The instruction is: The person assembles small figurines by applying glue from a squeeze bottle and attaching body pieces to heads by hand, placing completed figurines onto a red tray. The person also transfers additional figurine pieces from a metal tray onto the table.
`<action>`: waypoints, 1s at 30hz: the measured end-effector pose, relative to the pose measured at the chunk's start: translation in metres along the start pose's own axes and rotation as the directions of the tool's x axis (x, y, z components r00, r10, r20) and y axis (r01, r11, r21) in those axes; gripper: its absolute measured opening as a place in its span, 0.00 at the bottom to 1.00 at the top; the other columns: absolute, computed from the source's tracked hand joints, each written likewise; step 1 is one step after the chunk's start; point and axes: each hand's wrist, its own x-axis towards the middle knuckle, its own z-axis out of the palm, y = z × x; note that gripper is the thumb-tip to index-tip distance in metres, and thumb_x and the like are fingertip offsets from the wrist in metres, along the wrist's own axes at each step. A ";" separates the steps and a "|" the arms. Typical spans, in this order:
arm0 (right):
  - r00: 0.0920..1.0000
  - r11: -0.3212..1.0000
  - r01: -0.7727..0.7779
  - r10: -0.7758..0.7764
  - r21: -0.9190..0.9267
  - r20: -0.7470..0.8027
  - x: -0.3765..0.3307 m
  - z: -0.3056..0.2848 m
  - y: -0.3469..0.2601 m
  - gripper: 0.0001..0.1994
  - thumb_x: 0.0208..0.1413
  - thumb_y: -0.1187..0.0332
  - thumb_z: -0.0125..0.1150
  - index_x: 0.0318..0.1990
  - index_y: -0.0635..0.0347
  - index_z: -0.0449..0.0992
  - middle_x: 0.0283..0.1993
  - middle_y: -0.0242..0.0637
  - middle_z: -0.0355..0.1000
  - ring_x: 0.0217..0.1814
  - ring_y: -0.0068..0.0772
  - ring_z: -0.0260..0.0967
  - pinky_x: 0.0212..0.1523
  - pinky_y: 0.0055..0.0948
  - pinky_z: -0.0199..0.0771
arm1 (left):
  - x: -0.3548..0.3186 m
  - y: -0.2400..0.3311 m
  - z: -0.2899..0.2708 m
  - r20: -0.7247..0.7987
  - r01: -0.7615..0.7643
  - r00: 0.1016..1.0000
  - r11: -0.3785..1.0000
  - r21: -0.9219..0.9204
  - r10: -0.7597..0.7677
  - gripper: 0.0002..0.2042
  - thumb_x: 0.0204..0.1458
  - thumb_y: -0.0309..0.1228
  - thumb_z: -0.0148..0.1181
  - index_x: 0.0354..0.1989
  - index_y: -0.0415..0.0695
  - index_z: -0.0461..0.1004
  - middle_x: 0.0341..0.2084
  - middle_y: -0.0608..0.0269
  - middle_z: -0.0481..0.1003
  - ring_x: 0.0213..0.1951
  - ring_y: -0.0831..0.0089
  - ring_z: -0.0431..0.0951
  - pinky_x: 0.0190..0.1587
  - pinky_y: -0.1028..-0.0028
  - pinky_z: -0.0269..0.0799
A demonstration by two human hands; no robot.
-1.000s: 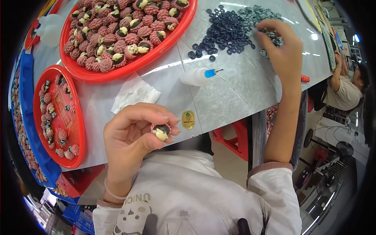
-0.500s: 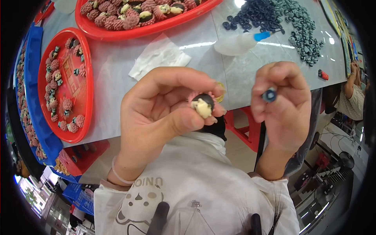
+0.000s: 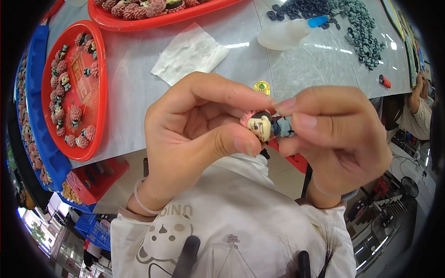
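Observation:
Between the thumb and fingers of my left hand (image 3: 185,125) is a small figurine head (image 3: 259,126) with pink hair, a dark patch and a cream face. My right hand (image 3: 343,134) pinches a little blue-green figurine body (image 3: 284,126) by its lower end. The two pieces meet at the neck, in front of my chest; whether they are joined I cannot make out. Behind my fingers a round gold sticker (image 3: 262,87) lies on the table.
A red oval tray (image 3: 103,92) with figurines stands at the left, beside a blue crate (image 3: 39,92). Another red tray (image 3: 153,23) of pink heads is at the back. White tissue (image 3: 190,53), a blue-tipped squeeze bottle (image 3: 282,36), piled blue-green parts (image 3: 364,37) and a red lighter (image 3: 384,81) share the table.
My right hand has moved left and brought the figurine body against the head. My left hand has shifted slightly right, and the head has turned so its face shows.

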 end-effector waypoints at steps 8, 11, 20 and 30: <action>0.991 0.969 0.131 -0.127 -0.210 0.032 -0.003 0.003 -0.001 0.09 0.40 0.86 0.59 0.29 0.68 0.68 0.32 0.54 0.69 0.24 0.29 0.70 0.19 0.17 0.71 | -0.003 -0.001 -0.006 0.083 -0.104 0.992 0.993 0.047 0.100 0.22 0.37 0.40 0.68 0.33 0.36 0.70 0.28 0.60 0.70 0.28 0.79 0.70 0.31 0.84 0.65; 0.990 0.962 0.130 -0.138 -0.239 -0.015 -0.005 0.008 0.001 0.09 0.39 0.85 0.60 0.29 0.68 0.68 0.32 0.53 0.70 0.24 0.29 0.69 0.19 0.18 0.71 | -0.002 -0.001 -0.004 0.057 -0.051 0.997 0.999 0.019 0.050 0.20 0.37 0.38 0.68 0.33 0.36 0.71 0.27 0.60 0.70 0.28 0.79 0.70 0.31 0.84 0.65; 0.990 0.960 0.134 -0.138 -0.246 0.001 -0.003 0.013 0.007 0.10 0.39 0.76 0.65 0.31 0.67 0.71 0.34 0.50 0.69 0.28 0.31 0.68 0.23 0.21 0.68 | -0.005 0.011 -0.004 0.008 -0.042 0.999 0.999 0.033 0.041 0.18 0.39 0.33 0.67 0.35 0.35 0.71 0.30 0.58 0.71 0.31 0.76 0.71 0.34 0.80 0.66; 0.961 0.947 -0.059 -0.031 -0.315 -0.274 -0.017 -0.001 0.014 0.17 0.51 0.55 0.56 0.35 0.61 0.73 0.35 0.42 0.62 0.30 0.28 0.58 0.28 0.17 0.57 | -0.029 0.099 -0.091 -0.244 -0.037 0.878 0.567 0.823 0.411 0.16 0.51 0.26 0.49 0.49 0.36 0.65 0.45 0.55 0.69 0.43 0.72 0.69 0.46 0.76 0.64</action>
